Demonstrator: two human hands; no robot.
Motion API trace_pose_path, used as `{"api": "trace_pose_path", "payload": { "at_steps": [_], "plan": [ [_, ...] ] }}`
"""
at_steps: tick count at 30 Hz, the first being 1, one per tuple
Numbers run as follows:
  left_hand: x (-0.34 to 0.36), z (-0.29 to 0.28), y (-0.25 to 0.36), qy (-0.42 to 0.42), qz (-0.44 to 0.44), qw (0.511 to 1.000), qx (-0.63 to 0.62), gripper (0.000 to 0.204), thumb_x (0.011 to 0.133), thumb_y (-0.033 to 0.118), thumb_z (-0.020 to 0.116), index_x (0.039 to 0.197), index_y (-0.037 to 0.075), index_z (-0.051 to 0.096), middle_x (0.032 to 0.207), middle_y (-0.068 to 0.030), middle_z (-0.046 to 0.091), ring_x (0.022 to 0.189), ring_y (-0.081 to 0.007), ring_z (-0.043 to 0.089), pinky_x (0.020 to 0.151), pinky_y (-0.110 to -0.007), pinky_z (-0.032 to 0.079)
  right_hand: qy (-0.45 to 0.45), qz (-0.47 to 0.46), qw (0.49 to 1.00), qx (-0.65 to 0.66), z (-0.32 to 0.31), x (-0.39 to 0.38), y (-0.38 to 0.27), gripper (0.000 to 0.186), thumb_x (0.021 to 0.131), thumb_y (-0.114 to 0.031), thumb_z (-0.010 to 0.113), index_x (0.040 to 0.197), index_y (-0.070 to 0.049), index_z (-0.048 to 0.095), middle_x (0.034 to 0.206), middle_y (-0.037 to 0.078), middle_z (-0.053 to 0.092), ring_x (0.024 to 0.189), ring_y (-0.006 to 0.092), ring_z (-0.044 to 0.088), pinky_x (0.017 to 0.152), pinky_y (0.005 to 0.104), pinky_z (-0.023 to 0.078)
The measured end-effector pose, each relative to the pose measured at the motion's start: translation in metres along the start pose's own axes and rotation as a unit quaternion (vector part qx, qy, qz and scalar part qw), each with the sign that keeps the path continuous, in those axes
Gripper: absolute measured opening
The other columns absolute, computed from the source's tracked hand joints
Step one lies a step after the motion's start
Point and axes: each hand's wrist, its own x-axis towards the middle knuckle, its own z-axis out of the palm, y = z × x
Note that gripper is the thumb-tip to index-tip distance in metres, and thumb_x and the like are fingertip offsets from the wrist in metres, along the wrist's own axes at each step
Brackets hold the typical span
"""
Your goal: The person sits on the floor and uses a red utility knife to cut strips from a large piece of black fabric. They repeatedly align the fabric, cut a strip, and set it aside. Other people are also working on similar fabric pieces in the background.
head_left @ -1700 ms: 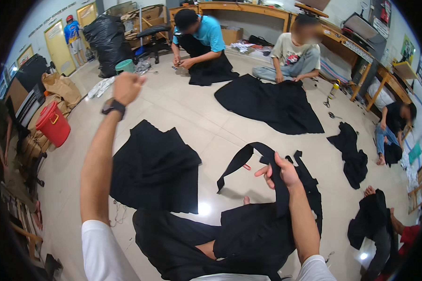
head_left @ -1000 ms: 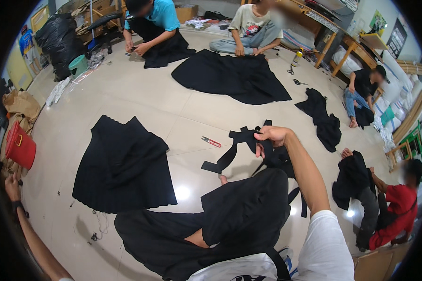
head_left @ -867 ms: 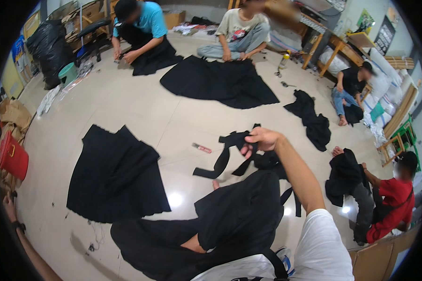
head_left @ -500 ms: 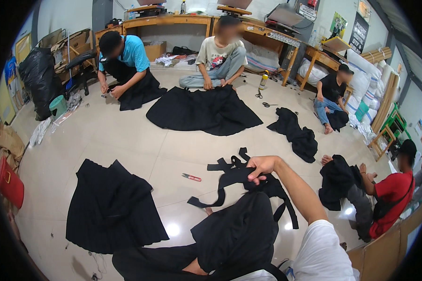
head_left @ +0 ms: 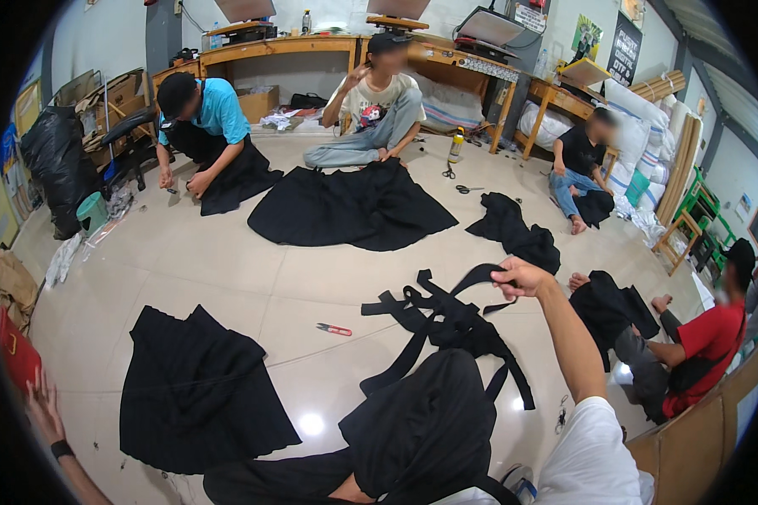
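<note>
My right hand (head_left: 518,278) grips a black fabric strip (head_left: 472,276), lifted above a loose tangle of black straps (head_left: 421,321) on the floor. Far to the left, my left hand (head_left: 44,411), with a dark band on the wrist, has its fingers spread and empty, nearest a red bin (head_left: 18,352). Black cloth (head_left: 417,421) covers my bent legs. A flat black fabric piece (head_left: 198,383) lies between my left hand and the straps, and small red-handled thread snips (head_left: 335,330) lie left of the straps.
Co-workers (head_left: 223,118), (head_left: 379,109), (head_left: 589,151), (head_left: 707,332) sit around me with black cloth (head_left: 354,206), (head_left: 514,231). Scissors (head_left: 467,189) and a yellow can (head_left: 456,145) are on the floor. A black bag (head_left: 59,172), wooden tables (head_left: 278,50) and a cardboard sheet (head_left: 699,404) border the area.
My left hand has gone from raised in front to the far left edge. My right hand has moved rightward, drawing one strip out from the tangle. The view has shifted, showing more tables.
</note>
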Motion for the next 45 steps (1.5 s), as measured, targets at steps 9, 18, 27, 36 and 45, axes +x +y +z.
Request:
{"api": "trace_pose_path", "payload": {
  "at_steps": [9, 18, 27, 36, 45],
  "plan": [
    [-0.256, 0.252, -0.165, -0.423, -0.223, 0.877, -0.05, 0.02, 0.109, 0.028, 0.054, 0.108, 0.01, 0.063, 0.081, 0.0053, 0.059, 0.055, 0.0017, 0.039, 0.043, -0.017, 0.031, -0.059, -0.078, 0.992, 0.074, 0.12, -0.003, -0.086, 0.035, 0.106, -0.027, 0.059, 0.089, 0.003, 0.062, 0.053, 0.004, 0.055, 0.031, 0.0068, 0.038, 0.04, 0.0277, 0.043],
    [-0.484, 0.335, -0.201, -0.635, 0.1, 0.721, 0.258, 0.064, 0.083, 0.042, 0.083, 0.131, 0.007, 0.062, 0.106, -0.015, 0.075, 0.094, -0.0349, 0.073, 0.078, -0.047, 0.056, -0.068, -0.097, 0.988, 0.103, 0.177, -0.027, -0.131, 0.033, 0.106, -0.025, 0.059, 0.093, 0.004, 0.063, 0.058, 0.009, 0.061, 0.032, 0.008, 0.041, 0.041, 0.029, 0.046],
    [-0.427, 0.307, -0.216, -0.64, 0.074, 0.744, 0.177, 0.015, 0.087, 0.017, 0.079, 0.092, 0.002, 0.08, 0.081, -0.0177, 0.075, 0.065, -0.026, 0.072, 0.064, -0.034, 0.054, -0.036, -0.09, 0.994, 0.046, 0.17, -0.038, -0.136, 0.031, 0.106, -0.025, 0.058, 0.094, 0.004, 0.064, 0.061, 0.008, 0.063, 0.032, 0.0067, 0.04, 0.04, 0.0262, 0.046],
    [-0.377, 0.293, -0.227, -0.56, -0.149, 0.811, 0.082, 0.022, 0.103, 0.015, 0.065, 0.102, -0.005, 0.075, 0.076, -0.0065, 0.072, 0.064, -0.0142, 0.07, 0.058, -0.026, 0.054, -0.043, 0.019, 0.99, -0.134, 0.171, -0.037, -0.127, 0.039, 0.104, -0.036, 0.064, 0.082, -0.003, 0.066, 0.06, 0.005, 0.063, 0.042, 0.0087, 0.052, 0.038, 0.025, 0.038],
    [-0.393, 0.349, -0.316, -0.478, -0.283, 0.831, -0.026, 0.013, 0.105, 0.016, 0.062, 0.105, 0.004, 0.066, 0.105, -0.0078, 0.073, 0.065, -0.0048, 0.059, 0.056, -0.016, 0.049, -0.043, -0.042, 0.998, 0.026, 0.177, -0.079, -0.056, 0.024, 0.103, -0.024, 0.066, 0.1, 0.001, 0.065, 0.076, 0.007, 0.067, 0.05, 0.01, 0.057, 0.049, 0.0269, 0.051]
  ]
}}
